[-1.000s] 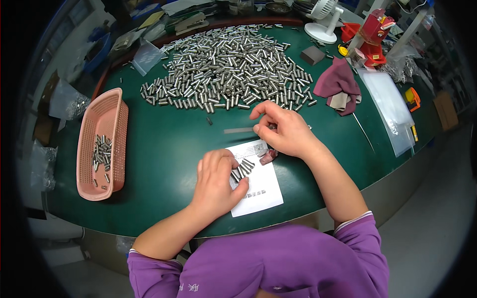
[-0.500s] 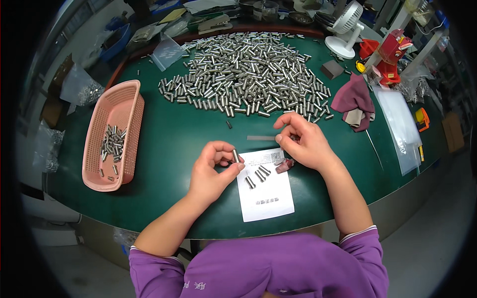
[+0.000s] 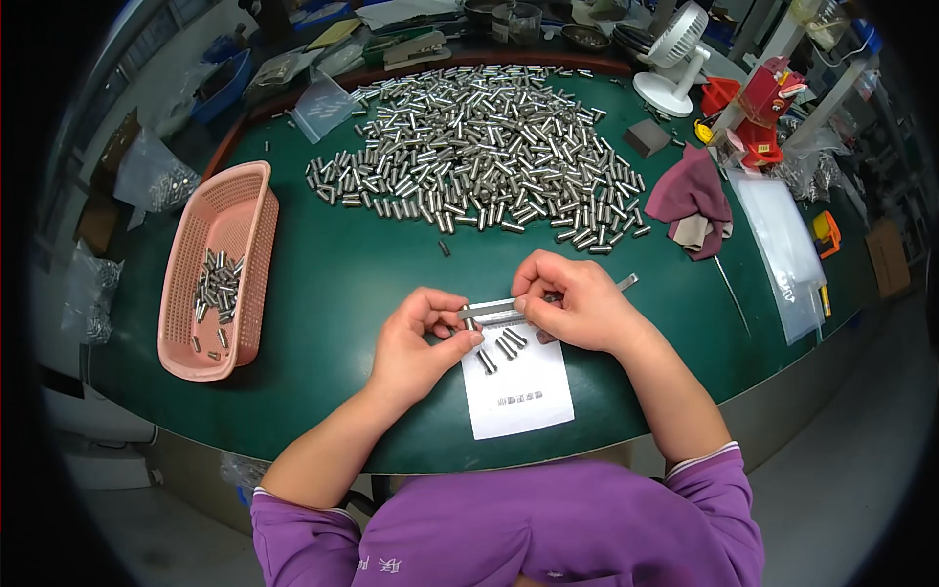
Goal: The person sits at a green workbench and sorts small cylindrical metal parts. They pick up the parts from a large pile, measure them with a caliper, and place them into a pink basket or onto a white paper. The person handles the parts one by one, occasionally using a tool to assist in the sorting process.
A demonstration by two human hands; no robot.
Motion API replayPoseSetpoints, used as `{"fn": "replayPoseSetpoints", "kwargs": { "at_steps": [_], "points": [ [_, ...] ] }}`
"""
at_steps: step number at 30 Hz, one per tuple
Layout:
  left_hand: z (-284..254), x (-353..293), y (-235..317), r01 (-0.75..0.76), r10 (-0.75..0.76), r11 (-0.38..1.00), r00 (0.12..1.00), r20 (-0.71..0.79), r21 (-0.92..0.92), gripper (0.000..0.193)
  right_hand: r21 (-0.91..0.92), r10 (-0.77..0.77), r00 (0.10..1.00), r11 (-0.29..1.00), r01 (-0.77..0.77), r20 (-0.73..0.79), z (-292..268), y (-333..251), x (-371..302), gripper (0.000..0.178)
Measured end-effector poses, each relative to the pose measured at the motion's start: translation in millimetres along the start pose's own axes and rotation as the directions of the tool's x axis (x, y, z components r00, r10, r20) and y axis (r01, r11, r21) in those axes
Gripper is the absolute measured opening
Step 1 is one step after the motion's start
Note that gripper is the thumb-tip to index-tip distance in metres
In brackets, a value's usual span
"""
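At the far left, the pink basket point(image 3: 259, 264) sits as it did, with a small lot of metal pieces point(image 3: 220, 284) in it. Next comes the left hand point(image 3: 421, 338), closed in a pinch: thumb and fingertips have hold of one steel pin point(image 3: 470, 325), kept nearly upright above the top left part of the white sheet point(image 3: 523, 377).

The change is right here. Half a second ago the grey metal bar point(image 3: 489, 309) pointed at this pin across a gap; now its left end overlaps the pin, just by the left fingertips. Whether the two press together or one merely passes in front of the other, I cannot tell. For the work in hand, I judge that bar and pin have been brought together, where before they were only held ready.

Below them, a few loose pins point(image 3: 487, 361) lie slanted on the sheet, much as they did, and the big heap point(image 3: 489, 147) stands beyond, untouched by either hand. The right hand point(image 3: 572, 303) is also closed, thumb and fingers gripping the bar along its length, its other end jutting out past the knuckles. Farther right, the maroon cloth point(image 3: 685, 186) lies well apart from both hands
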State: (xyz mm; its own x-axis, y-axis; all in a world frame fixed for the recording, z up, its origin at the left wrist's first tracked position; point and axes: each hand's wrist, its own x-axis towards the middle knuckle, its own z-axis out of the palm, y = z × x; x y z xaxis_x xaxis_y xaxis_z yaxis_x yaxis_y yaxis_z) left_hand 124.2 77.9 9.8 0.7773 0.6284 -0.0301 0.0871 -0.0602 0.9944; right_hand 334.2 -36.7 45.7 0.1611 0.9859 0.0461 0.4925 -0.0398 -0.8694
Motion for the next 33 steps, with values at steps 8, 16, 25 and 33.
{"fn": "replayPoseSetpoints", "kwargs": {
  "at_steps": [8,16,25,33],
  "points": [
    [4.5,-5.3,2.4,-0.015,0.014,0.994,1.000,-0.008,-0.107,0.035,-0.081,-0.087,0.996,0.993,0.087,-0.003,7.6,-8.6,0.3,0.016],
    [10.8,-4.2,14.6,0.045,-0.047,0.980,0.999,-0.008,-0.195,0.036,-0.084,-0.146,0.989,0.986,0.145,-0.006,14.9,-14.8,1.2,0.019],
    [2.1,-5.4,-0.5,-0.082,0.079,0.968,0.997,-0.020,-0.236,0.035,-0.013,-0.203,0.979,0.979,0.203,-0.010,17.0,-17.1,-0.2,0.021],
    [4.8,-4.3,-2.7,-0.141,0.135,0.966,0.990,-0.041,-0.218,0.035,-0.010,-0.265,0.964,0.964,0.265,-0.028,21.1,-14.8,0.5,0.018]
  ]
}}
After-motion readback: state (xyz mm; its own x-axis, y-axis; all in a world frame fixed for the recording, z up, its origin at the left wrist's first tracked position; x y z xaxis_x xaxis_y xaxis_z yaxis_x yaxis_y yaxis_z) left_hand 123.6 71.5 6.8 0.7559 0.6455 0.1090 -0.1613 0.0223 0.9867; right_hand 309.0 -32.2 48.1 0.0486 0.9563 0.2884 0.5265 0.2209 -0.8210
